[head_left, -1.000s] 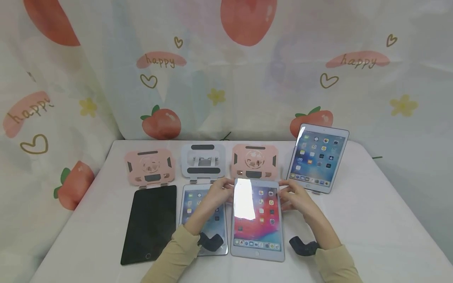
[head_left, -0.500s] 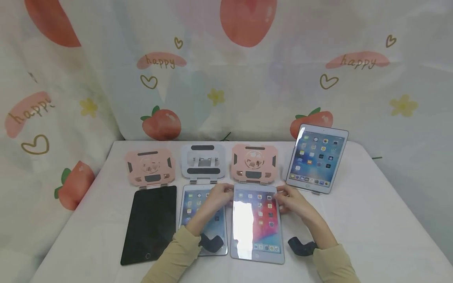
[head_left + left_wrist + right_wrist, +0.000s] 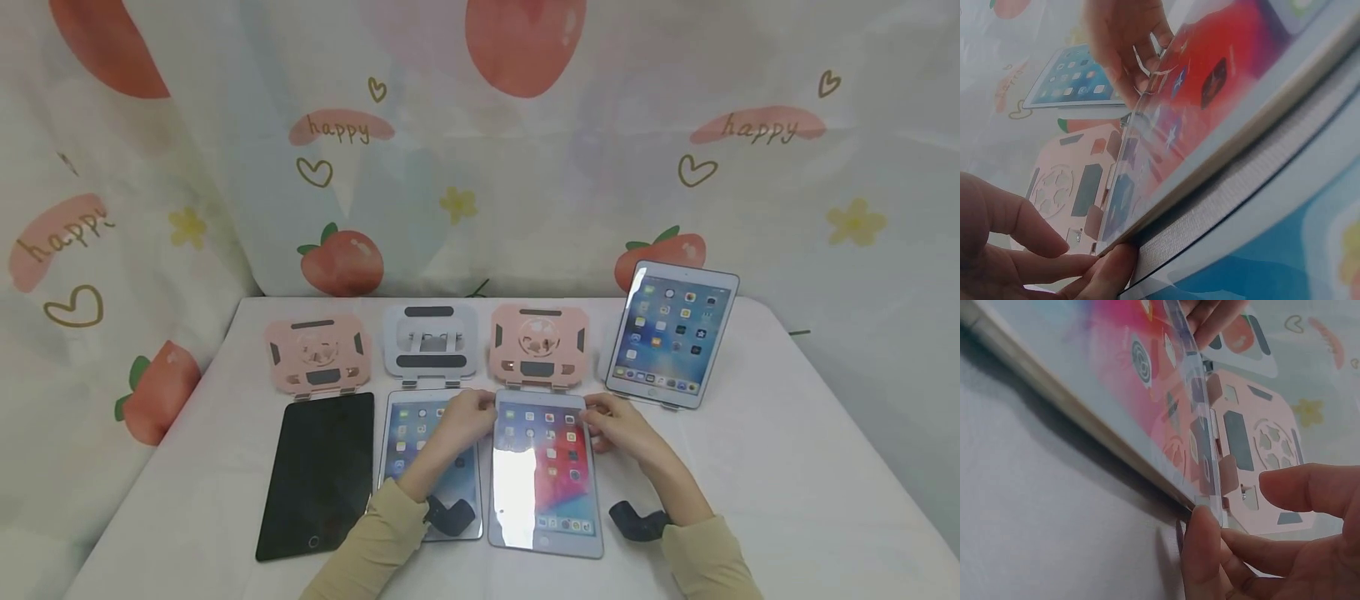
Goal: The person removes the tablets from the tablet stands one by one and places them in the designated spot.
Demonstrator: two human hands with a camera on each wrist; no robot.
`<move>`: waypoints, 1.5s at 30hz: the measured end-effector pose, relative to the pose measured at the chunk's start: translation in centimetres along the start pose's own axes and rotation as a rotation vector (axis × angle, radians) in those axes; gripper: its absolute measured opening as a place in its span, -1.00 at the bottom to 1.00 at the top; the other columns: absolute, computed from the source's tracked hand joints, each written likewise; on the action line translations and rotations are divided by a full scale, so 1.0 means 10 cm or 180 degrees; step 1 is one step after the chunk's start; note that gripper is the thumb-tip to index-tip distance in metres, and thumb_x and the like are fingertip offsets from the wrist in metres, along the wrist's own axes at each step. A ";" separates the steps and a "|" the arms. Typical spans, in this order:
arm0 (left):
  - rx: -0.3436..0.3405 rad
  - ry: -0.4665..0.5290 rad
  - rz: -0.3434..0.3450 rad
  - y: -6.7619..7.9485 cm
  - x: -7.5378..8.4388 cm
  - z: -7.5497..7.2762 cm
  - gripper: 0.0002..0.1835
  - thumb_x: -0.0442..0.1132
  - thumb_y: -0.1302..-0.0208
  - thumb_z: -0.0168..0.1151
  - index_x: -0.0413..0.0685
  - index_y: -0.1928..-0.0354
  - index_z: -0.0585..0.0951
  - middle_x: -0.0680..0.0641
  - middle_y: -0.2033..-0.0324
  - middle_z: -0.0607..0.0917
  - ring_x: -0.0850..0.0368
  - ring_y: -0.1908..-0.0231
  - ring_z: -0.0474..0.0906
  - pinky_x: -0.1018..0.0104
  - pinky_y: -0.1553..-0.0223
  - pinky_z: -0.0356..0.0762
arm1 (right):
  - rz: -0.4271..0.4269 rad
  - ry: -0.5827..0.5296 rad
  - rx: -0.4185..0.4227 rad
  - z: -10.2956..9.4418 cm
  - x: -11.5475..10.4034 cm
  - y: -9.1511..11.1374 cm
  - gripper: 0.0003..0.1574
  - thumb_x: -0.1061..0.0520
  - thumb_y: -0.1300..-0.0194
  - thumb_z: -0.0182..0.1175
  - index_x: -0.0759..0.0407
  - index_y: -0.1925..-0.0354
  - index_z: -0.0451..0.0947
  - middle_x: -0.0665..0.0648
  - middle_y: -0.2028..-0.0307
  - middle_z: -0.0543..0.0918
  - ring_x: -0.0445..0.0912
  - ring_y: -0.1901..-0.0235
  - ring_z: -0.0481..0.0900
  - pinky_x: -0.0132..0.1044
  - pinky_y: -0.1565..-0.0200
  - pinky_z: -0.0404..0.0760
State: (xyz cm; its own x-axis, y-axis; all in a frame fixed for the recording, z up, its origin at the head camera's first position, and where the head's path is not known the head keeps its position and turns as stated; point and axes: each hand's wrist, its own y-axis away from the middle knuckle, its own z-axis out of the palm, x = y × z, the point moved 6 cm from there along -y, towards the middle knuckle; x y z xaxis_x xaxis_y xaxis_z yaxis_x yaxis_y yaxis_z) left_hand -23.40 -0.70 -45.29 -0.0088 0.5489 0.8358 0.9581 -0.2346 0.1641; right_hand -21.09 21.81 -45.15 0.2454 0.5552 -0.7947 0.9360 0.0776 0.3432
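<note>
Two far corners of the tablet (image 3: pixel 547 475) are pinched, by left hand (image 3: pixel 467 418) and right hand (image 3: pixel 621 423). It is just in front of the right pink stand (image 3: pixel 566 346), whose lower edge, covered one second ago, now shows: the tablet's top is lower, so laying it down seems nearly finished.

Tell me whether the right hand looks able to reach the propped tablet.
Probably yes: nothing visible lies between the right hand and the propped tablet just beyond, though the hand touches the red-screened tablet.
</note>
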 end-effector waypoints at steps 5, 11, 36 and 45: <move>0.0024 -0.0043 0.0050 0.00 0.01 -0.01 -0.56 -0.30 -0.25 0.01 -0.37 -0.13 0.52 -0.32 -0.03 0.65 -0.02 0.15 0.65 0.20 0.16 0.65 | -0.0029 0.0046 -0.0033 0.00 0.00 -0.01 -0.32 0.08 -0.39 -0.01 0.48 -0.31 0.18 0.34 0.05 0.48 -0.05 0.20 0.50 -0.35 0.26 0.68; -0.0022 0.0024 0.0093 0.00 0.04 -0.02 -0.56 -0.30 -0.27 0.01 -0.40 -0.15 0.50 -0.36 -0.02 0.63 0.00 0.23 0.69 0.21 0.21 0.70 | -0.0109 0.0001 -0.0086 0.00 -0.02 0.00 -0.33 0.09 -0.43 -0.04 0.52 -0.31 0.16 0.42 -0.02 0.47 -0.03 0.17 0.53 -0.30 0.23 0.68; 0.0037 0.0170 0.0253 -0.04 0.13 0.02 -0.65 -0.26 -0.23 0.06 -0.14 -0.04 0.61 -0.16 0.12 0.65 0.15 0.32 0.55 0.39 0.39 0.53 | -0.0153 -0.0117 0.0072 -0.21 0.06 0.04 -0.45 0.09 -0.42 -0.05 0.40 -0.24 0.31 0.41 0.06 0.59 -0.08 0.30 0.57 -0.34 0.28 0.64; -0.0038 0.0261 0.0377 -0.06 0.37 0.11 -0.71 -0.24 -0.29 0.10 -0.10 0.00 0.63 -0.13 0.17 0.69 0.11 0.29 0.58 0.37 0.32 0.51 | -0.0252 -0.0067 0.0246 -0.46 0.10 0.10 -0.45 0.04 -0.47 -0.09 0.39 -0.25 0.30 0.41 0.03 0.57 -0.03 0.20 0.60 -0.36 0.21 0.63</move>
State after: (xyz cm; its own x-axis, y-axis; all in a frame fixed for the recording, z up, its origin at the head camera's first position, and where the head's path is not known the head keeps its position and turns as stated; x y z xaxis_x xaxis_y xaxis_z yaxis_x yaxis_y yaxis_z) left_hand -23.74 2.35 -42.84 0.0804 0.4495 0.8897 0.9504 -0.3035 0.0675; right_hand -21.03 26.21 -43.28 0.1744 0.5323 -0.8284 0.9691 0.0561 0.2400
